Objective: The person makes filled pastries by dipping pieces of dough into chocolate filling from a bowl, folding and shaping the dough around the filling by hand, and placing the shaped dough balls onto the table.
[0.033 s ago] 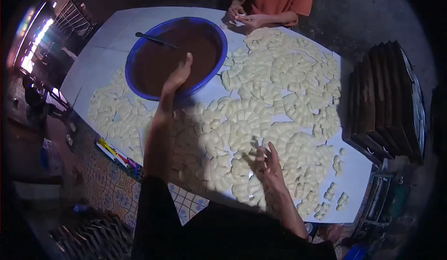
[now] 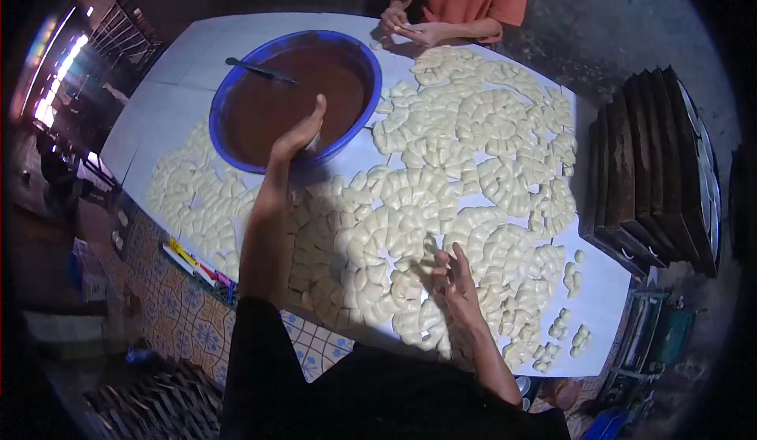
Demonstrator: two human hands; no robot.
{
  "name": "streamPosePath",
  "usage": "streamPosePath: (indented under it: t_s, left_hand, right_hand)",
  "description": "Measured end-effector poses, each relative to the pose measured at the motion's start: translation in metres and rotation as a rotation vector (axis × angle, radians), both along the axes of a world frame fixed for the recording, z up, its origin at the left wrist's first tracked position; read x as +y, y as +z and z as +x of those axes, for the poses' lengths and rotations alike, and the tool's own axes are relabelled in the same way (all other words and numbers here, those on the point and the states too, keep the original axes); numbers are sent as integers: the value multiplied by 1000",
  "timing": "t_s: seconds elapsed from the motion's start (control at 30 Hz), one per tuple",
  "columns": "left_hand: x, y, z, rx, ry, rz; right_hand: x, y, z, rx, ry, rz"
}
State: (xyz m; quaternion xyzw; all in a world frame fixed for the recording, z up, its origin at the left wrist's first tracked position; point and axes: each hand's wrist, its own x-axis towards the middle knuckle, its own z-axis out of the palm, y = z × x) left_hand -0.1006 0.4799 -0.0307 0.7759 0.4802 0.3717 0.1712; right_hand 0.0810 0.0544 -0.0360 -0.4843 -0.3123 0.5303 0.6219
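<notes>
We hold our left hand (image 2: 298, 136) over the near side of a blue basin (image 2: 378, 85), our right hand (image 2: 456, 278) over pale dough pieces (image 2: 418, 192).

On our left, the thumb stands up and apart, but the other fingers are mostly hidden; a small pale patch shows by the palm, and we cannot tell whether we grip anything. Our right fingers are loosely bent and spread apart. The dough pieces cover much of the white table (image 2: 169, 65), around the basin's near and right sides. Brown contents (image 2: 268, 117) fill the basin, with a dark utensil (image 2: 256, 68) lying across its far left rim.
</notes>
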Motion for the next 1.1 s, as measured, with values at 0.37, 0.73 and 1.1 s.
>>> streamPosePath:
  t_s: [0.37,0.73,1.1]
  left_hand:
    - [-242,71,74,-835,-459,-1190]
    - [-416,15,96,-633,-461,-1153]
    - [-498,11,146,-314,-735,-897]
  right_hand:
    - [5,-13,9,671,-213,-122]
    - [-83,17,20,-1035,-368,34]
    - [-189,34,71,-708,-443,154]
